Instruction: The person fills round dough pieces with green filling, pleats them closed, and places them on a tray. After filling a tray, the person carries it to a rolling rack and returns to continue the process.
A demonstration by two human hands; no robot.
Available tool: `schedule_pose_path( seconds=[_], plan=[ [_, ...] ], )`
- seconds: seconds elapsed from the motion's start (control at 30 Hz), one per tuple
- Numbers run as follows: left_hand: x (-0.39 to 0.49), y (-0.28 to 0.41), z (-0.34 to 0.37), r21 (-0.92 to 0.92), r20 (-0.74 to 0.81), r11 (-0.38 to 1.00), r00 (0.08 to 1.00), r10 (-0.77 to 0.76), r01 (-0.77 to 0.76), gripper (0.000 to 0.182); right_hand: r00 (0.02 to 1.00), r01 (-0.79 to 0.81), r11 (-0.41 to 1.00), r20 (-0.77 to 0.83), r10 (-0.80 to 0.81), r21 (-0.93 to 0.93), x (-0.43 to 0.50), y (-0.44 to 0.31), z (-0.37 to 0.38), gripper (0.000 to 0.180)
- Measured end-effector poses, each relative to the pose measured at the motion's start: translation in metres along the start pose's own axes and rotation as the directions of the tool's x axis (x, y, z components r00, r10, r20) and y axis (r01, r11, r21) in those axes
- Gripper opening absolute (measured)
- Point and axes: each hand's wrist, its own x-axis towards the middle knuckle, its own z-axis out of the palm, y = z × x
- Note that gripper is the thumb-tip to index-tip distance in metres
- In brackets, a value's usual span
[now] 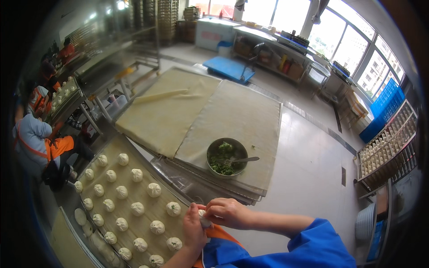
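Cupped in my left hand [195,224] is a stuffed dough bun [203,218], partly hidden by fingers. The fingertips of my right hand [229,211] pinch its top edge. To the left, a cloth-lined tray [129,197] carries rows of pleated buns [137,209], spaced apart, some with green filling showing at the top. Beyond my hands, a metal bowl [227,173] holds chopped green filling [224,160]. A metal spreader or spoon [246,159] rests in it, its handle over the right rim.
The bowl stands on cloth-covered stacked trays [231,117]. Flat dough rounds [80,217] lie left of the bun tray. Seated people [43,144] work at another bun tray [63,95] at far left. A blue platform cart [229,68] stands behind; a tray rack [385,144] is at right.
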Motion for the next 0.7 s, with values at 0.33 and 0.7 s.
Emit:
schedule_pose_path(
  seconds=[0.33,0.7],
  plan=[
    [0.026,-0.009,0.008,-0.141,-0.056,0.979,0.986,-0.156,0.147,0.029,0.962,-0.267,0.891,-0.05,0.268,-0.367,0.028,0.075,-0.074,0.012],
    [0.026,0.0,0.016,-0.254,-0.004,0.953,0.985,-0.172,0.166,0.035,0.913,-0.405,0.914,0.052,0.405,-0.021,0.025,0.064,-0.085,0.013]
  ],
)
